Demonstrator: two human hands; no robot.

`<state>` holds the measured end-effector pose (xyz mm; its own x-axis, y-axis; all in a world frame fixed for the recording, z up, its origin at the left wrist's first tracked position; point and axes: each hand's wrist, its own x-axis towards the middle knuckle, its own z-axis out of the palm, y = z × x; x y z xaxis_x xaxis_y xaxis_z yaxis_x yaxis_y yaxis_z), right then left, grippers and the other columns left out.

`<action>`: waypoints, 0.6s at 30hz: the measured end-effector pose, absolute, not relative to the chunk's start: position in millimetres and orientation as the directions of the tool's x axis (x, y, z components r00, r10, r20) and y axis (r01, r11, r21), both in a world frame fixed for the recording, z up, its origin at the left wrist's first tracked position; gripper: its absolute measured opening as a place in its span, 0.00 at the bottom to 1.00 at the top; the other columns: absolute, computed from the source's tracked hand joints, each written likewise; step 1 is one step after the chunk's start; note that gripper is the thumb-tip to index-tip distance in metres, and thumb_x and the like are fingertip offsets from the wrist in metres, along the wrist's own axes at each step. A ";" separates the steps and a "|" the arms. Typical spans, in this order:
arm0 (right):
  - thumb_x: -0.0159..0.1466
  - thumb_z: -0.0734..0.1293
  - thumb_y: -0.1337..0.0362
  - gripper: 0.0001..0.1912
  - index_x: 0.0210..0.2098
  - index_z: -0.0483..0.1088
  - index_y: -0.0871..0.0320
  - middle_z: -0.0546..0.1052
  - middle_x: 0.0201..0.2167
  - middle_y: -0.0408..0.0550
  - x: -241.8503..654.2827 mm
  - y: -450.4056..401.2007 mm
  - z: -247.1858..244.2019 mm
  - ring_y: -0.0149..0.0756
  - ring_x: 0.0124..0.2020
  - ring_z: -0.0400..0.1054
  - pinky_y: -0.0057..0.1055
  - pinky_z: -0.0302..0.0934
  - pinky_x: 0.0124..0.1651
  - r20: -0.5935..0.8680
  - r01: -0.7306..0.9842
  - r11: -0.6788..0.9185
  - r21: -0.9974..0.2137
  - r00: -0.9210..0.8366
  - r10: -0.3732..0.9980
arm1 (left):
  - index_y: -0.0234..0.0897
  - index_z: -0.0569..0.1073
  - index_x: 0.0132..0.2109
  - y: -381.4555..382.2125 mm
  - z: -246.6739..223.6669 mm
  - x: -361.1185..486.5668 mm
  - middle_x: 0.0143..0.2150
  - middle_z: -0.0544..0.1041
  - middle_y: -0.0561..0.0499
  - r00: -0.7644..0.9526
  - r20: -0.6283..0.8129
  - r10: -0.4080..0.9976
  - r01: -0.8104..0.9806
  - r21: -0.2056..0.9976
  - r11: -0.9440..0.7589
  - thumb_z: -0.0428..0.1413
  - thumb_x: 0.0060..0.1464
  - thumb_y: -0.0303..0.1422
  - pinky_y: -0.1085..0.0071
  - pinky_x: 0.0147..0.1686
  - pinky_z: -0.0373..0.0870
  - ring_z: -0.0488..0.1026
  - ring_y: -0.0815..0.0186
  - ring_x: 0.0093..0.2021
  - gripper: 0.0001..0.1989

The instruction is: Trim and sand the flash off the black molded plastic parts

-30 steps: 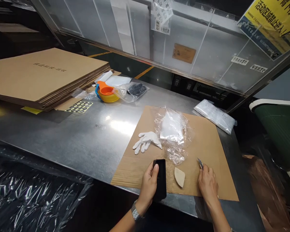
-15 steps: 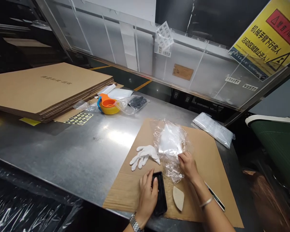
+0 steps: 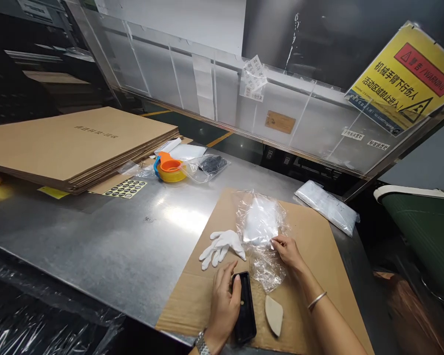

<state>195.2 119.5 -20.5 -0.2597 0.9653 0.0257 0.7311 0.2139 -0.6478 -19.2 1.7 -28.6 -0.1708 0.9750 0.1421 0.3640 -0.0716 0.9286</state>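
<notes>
My left hand (image 3: 224,306) rests at the left side of a long black tray (image 3: 247,310), thumb on its rim and fingers curled along its edge. With thumb and fingertips together, my right hand (image 3: 287,251) pinches the lower right corner of a stack of white plastic sheets or bags (image 3: 262,222). That stack lies in a crinkled clear plastic bag (image 3: 268,271). To its left is a white glove (image 3: 222,247). Between my forearms lies a beige, fan-shaped flat piece (image 3: 274,315). All of these are on a brown cardboard sheet (image 3: 311,286).
A metal table (image 3: 140,256) carries the cardboard. Stacked cardboard (image 3: 81,143) stands at the left, beside a sticker sheet (image 3: 126,188), tape rolls (image 3: 169,170) and a bagged dark item (image 3: 212,165). A plastic packet (image 3: 327,207) lies back right. A clear partition (image 3: 229,93) bounds the back.
The view has tilted up slightly, so everything sits lower. Both hands keep nearly the same places. A thin, pen-like object by my right forearm is now hidden behind it.
</notes>
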 end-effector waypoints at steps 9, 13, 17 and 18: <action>0.65 0.62 0.59 0.13 0.45 0.67 0.61 0.72 0.40 0.47 191.1 119.5 -8.2 0.33 0.37 0.69 0.35 0.66 0.38 0.007 0.539 0.149 -0.829 -0.256 0.967 | 0.34 0.62 0.58 97.9 12.0 24.1 0.56 0.68 0.42 0.245 0.319 0.916 0.412 0.820 -0.396 0.44 0.55 0.22 0.64 0.54 0.63 0.65 0.61 0.56 0.23; 0.65 0.61 0.58 0.13 0.43 0.67 0.62 0.73 0.38 0.46 190.2 111.7 0.6 0.32 0.35 0.69 0.34 0.66 0.38 0.030 0.539 0.166 -0.826 -0.252 0.967 | 0.33 0.69 0.50 121.1 11.9 36.5 0.42 0.75 0.45 0.279 0.293 0.915 0.454 0.799 -0.394 0.50 0.57 0.26 0.60 0.43 0.70 0.73 0.61 0.42 0.14; 0.65 0.62 0.59 0.13 0.43 0.68 0.61 0.73 0.40 0.47 193.7 105.7 8.9 0.34 0.39 0.69 0.38 0.65 0.42 0.085 0.594 0.202 -0.779 -0.220 0.972 | 0.33 0.71 0.42 120.1 11.0 37.2 0.40 0.73 0.49 0.268 0.288 0.919 0.453 0.804 -0.384 0.51 0.58 0.32 0.60 0.41 0.69 0.72 0.64 0.39 0.09; 0.64 0.62 0.59 0.12 0.42 0.68 0.61 0.72 0.40 0.47 194.1 105.0 10.9 0.34 0.40 0.68 0.39 0.64 0.43 0.095 0.612 0.208 -0.763 -0.213 0.973 | 0.33 0.71 0.42 118.3 11.7 36.7 0.39 0.73 0.49 0.265 0.289 0.920 0.444 0.811 -0.382 0.51 0.58 0.31 0.60 0.42 0.69 0.71 0.64 0.39 0.08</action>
